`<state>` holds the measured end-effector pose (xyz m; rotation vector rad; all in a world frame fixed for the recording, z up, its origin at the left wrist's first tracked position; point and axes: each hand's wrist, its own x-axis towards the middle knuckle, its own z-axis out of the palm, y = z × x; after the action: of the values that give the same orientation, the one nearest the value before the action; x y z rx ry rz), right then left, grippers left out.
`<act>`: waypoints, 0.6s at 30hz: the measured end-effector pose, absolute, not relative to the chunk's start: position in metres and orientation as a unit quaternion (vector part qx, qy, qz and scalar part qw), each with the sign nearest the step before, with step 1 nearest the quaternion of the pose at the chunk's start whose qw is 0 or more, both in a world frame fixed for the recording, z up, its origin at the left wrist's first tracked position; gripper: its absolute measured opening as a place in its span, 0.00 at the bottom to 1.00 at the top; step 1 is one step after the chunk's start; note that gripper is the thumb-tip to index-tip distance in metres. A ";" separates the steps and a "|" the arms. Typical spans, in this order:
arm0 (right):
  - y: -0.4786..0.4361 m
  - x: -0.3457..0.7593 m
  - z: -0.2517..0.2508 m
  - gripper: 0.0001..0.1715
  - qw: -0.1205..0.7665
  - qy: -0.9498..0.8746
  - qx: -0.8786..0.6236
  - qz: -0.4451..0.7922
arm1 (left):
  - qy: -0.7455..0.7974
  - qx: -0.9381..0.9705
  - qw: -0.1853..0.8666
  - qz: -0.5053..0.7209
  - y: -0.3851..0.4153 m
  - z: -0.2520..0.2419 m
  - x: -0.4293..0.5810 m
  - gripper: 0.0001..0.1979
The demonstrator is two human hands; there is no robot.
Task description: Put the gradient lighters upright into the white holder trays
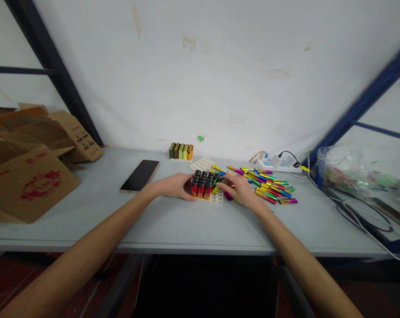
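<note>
Upright lighters, red and yellow with black tops, stand in rows in a white holder tray with round holes. My left hand curves around the left side of this group, thumb at the front and fingers behind, gripping it. At the tray's right side my right hand has thumb and fingers closed on a yellow-green lighter, partly hidden by the hand. Several loose shiny lighters in mixed colours lie piled beyond and right of my right hand.
Behind stand a filled block of green-to-orange lighters and another white tray. A phone lies left. Cardboard boxes occupy the left end. A power strip, cables and a clear plastic bag are at the right.
</note>
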<state>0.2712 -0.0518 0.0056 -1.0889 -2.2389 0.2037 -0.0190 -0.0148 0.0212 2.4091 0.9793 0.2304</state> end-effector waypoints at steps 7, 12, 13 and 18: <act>-0.053 0.269 0.005 0.24 0.261 -0.880 -0.393 0.050 | 0.366 0.890 0.258 0.088 -0.014 0.019 -0.020 0.33; -0.058 0.265 0.011 0.29 0.227 -0.870 -0.428 0.090 | 0.372 0.891 0.245 0.086 -0.013 0.019 -0.019 0.33; -0.058 0.269 0.014 0.30 0.232 -0.868 -0.425 0.106 | 0.372 0.891 0.245 0.087 -0.013 0.019 -0.019 0.33; -0.055 0.309 0.035 0.30 0.256 -0.835 -0.465 0.145 | 0.374 0.892 0.238 0.084 -0.013 0.019 -0.019 0.33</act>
<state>0.3090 -0.0548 0.0353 -1.2614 -2.2679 0.3929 -0.0193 -0.0131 0.0194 2.4450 1.0239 0.2300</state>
